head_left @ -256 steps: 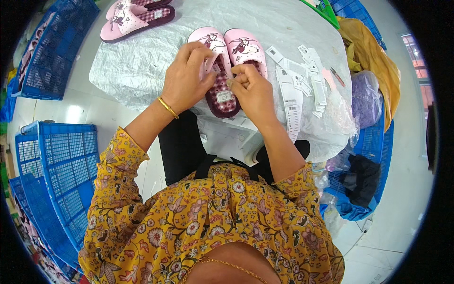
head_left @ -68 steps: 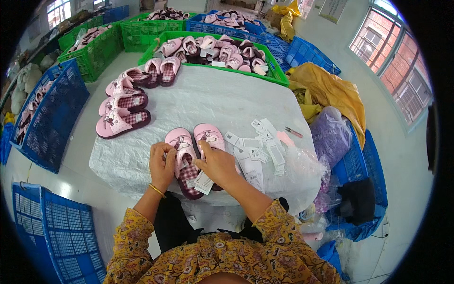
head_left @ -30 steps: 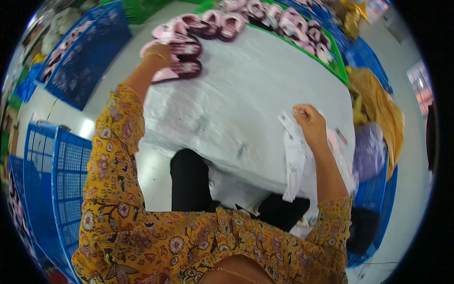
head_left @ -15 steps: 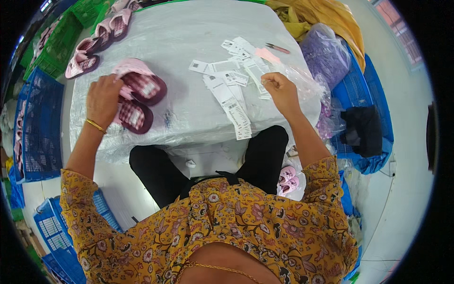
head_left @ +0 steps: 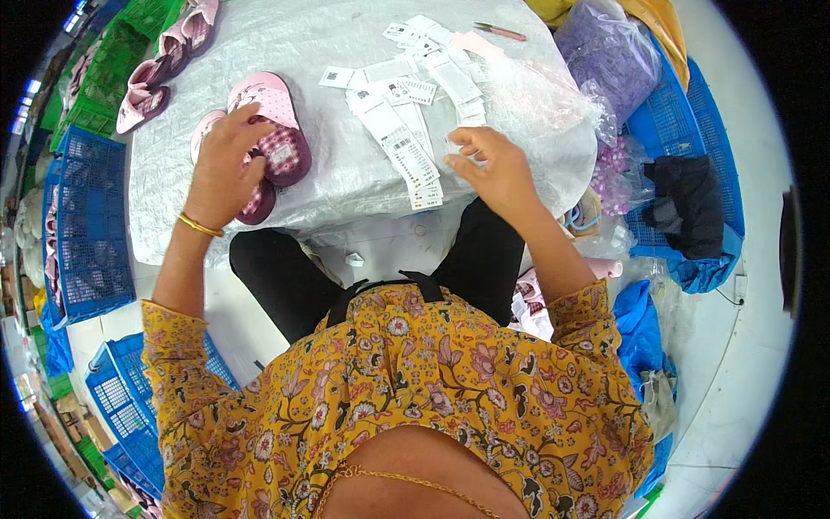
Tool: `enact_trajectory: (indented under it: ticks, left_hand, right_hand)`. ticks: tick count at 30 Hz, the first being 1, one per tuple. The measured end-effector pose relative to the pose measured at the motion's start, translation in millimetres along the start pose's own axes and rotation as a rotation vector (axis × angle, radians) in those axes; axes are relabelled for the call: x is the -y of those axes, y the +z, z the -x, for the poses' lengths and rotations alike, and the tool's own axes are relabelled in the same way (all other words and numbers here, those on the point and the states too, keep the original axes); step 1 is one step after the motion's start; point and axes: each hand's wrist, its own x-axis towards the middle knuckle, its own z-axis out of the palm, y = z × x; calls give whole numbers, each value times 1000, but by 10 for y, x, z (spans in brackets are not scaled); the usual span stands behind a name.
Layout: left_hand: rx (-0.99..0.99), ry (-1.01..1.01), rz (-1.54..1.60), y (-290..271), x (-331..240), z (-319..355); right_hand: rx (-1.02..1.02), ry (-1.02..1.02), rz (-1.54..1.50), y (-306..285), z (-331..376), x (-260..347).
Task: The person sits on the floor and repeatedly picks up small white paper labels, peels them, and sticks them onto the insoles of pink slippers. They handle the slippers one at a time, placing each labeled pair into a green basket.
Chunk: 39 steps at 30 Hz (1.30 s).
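Second pink slipper (head_left: 252,186) mostly hidden under our left hand (head_left: 223,166); only toe and dark lining show. Print on white paper tags (head_left: 399,138) too small for us to read. Right hand (head_left: 488,169): we cannot tell whether fingertips pinch tag. Slippers in green crate (head_left: 104,82) cut by picture rim. Dark bundle in blue crate (head_left: 692,203) unclear. Surface (head_left: 346,186) front edge hides our lap.

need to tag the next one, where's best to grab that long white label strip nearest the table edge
Probably pinch the long white label strip at its near end, which reaches the table edge, coming from the right hand side. It lies flat, overlapping other tags further up.
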Motion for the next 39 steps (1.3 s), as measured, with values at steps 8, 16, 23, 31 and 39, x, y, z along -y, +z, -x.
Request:
enact_trajectory:
  ticks: [8, 16, 23, 31, 39]
  left_hand:
    - [10, -16, 276, 693, -808, -176]
    - [16, -42, 297, 952, -993, -313]
    - [8, -89, 293, 892, -1023, -274]
    - [40, -124, 256, 895, -995, -161]
    - [50, -137, 256, 883, -989, -148]
  right_hand:
    - [-287, -174, 209, -178, -103, -132]
    - [-352, -191, 600, -596, -1284, -747]
    - [112, 219, 624, -574, -2157, -1225]
    - [114, 213, 197, -546, -2404, -1832]
    - [27, 137, 196, -673, -2416, -1852]
